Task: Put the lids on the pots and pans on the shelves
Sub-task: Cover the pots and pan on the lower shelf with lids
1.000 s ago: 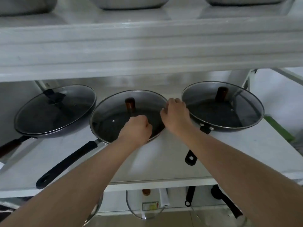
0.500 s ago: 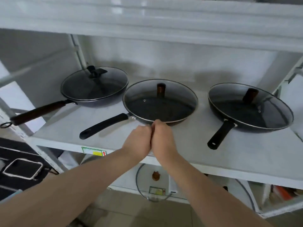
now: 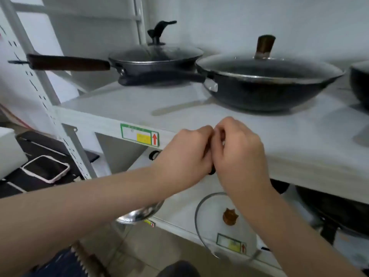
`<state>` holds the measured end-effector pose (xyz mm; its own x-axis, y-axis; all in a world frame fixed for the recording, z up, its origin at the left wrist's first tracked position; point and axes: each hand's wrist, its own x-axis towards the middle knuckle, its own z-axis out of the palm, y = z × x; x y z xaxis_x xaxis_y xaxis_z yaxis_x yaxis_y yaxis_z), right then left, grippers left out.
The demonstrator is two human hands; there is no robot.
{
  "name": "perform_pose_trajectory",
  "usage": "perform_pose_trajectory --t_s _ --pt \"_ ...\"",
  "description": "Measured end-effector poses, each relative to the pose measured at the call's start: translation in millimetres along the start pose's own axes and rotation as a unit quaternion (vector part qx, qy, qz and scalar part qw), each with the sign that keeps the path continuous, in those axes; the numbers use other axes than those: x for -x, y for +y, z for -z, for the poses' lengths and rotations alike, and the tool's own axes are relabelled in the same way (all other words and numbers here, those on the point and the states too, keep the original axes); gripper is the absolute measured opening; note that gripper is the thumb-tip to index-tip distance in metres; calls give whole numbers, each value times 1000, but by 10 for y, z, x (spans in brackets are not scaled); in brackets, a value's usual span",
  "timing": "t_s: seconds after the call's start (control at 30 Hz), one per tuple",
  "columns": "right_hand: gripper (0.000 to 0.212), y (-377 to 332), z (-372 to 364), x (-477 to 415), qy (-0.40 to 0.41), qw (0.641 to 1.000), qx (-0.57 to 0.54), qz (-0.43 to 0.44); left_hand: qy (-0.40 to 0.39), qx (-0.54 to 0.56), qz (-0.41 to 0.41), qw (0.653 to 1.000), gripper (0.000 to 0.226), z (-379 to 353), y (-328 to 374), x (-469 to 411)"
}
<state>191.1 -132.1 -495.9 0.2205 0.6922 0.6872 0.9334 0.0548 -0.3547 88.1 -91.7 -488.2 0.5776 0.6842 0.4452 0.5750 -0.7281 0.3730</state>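
A white shelf (image 3: 127, 102) holds two lidded woks (image 3: 267, 84) near its back edge. Left hand (image 3: 183, 156) and right hand (image 3: 239, 156) touch, fingers curled, at the front edge. One glass lid (image 3: 207, 218) lies on the shelf below.

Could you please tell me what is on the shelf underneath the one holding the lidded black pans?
A loose round glass lid with a brown knob, a shiny steel pan on the left and a dark pan on the right; the forearms and upper shelf hide the rest.
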Motion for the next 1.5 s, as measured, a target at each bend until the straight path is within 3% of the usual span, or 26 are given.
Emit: perform_pose_trajectory --t_s 0.13,0.23,0.43,0.8,0.97,1.03,1.17,1.2,1.27,1.33,1.5 --pt "15 164 -10 14 24 999 -2 42 90 18 -45 995 14 -166 -134 100" --pt "17 271 -23 20 81 994 -27 68 105 34 -51 993 10 -295 -198 129" --pt "16 397 7 42 101 985 -129 52 146 68 -52 985 8 -431 -262 156" --pt "15 386 -44 59 97 980 -158 66 114 44 -23 992 9 -326 -497 263" --pt "16 411 -140 488 192 955 -180 138 135 67 -4 989 9 -472 -635 428" --pt "13 509 -312 801 149 963 -187 128 133 53 23 989 10 -645 -811 569" --pt "5 934 -954 1179 -58 988 -143 -15 107 -9 137 985 13 -1151 -1522 678" --pt "14 1047 -1109 1231 -114 986 -113 -53 91 -25 184 978 17 -1267 -1740 653" --pt "24 1242 -1377 1324 -222 970 -13 -97 45 -52 282 957 26 -1470 -2106 595" --pt "29 1388 -1602 1401 -296 946 101 -81 3 -76 366 927 42 -1617 -2391 575" --pt "44 1589 -1904 1461 -369 901 213 -79 -101 -162 448 873 52 -1675 -2788 604"
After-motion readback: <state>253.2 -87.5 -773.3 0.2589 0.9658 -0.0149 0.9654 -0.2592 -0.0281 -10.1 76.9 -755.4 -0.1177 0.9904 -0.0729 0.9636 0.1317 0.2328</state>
